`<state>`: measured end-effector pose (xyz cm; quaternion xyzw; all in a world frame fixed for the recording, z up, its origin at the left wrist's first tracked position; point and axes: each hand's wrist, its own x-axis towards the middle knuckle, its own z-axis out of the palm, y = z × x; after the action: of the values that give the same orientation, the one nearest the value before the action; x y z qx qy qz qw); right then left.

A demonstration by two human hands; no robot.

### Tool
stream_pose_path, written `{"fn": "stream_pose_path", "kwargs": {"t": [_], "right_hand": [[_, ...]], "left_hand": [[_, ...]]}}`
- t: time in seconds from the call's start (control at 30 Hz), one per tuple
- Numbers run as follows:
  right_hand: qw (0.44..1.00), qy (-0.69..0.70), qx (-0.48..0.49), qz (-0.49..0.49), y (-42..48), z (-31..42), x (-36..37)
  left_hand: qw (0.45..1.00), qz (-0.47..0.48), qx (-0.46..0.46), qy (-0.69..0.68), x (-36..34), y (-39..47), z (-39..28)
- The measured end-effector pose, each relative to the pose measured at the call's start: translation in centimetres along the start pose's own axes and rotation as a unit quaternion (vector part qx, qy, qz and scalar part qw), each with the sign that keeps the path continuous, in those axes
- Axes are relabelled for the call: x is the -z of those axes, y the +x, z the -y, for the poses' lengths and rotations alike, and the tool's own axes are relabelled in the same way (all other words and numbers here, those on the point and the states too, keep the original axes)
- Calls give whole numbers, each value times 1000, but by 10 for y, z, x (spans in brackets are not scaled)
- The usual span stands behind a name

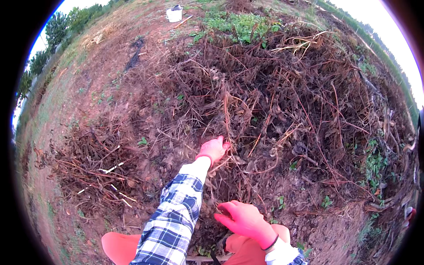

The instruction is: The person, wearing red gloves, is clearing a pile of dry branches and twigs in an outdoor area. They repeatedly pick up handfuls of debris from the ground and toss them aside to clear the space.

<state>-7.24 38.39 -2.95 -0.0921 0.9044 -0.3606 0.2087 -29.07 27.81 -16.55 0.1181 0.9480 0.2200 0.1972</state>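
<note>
My left hand (213,150), in a pink-red glove, reaches into dried plant stalks. Its fingers are bent against a long brown stem (227,112) that stretches away from me; whether they close round it is hidden. Nearer my body, my right hand (246,220), gloved alike, is held low above dead leaves and soil. Its thumb and fingers curve towards each other with a gap between them. Dark plant bits show in that gap, and I cannot tell if they are held. A large tangled heap of withered plants (288,89) spreads ahead and to the right.
A smaller pile of dry stalks (99,165) lies at left on reddish soil (82,109). Farther off stand a white bucket (174,15) and green leafy plants (241,26). A stick (183,22) rests by the bucket. My knees (121,246) are bent close below.
</note>
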Motion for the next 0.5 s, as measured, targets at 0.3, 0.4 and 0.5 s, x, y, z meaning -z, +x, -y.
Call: {"fn": "stream_pose_path", "kwargs": {"t": [0.3, 0.4, 0.5], "right_hand": [[998, 8, -26, -61, -7, -8, 2], [995, 6, -61, -79, -13, -8, 5], [994, 12, -70, -81, -20, -14, 9]], "left_hand": [[996, -58, -36, -55, 16, -51, 13], [993, -72, -43, -87, 13, -73, 7], [988, -104, -62, -97, 20, -95, 8]]}}
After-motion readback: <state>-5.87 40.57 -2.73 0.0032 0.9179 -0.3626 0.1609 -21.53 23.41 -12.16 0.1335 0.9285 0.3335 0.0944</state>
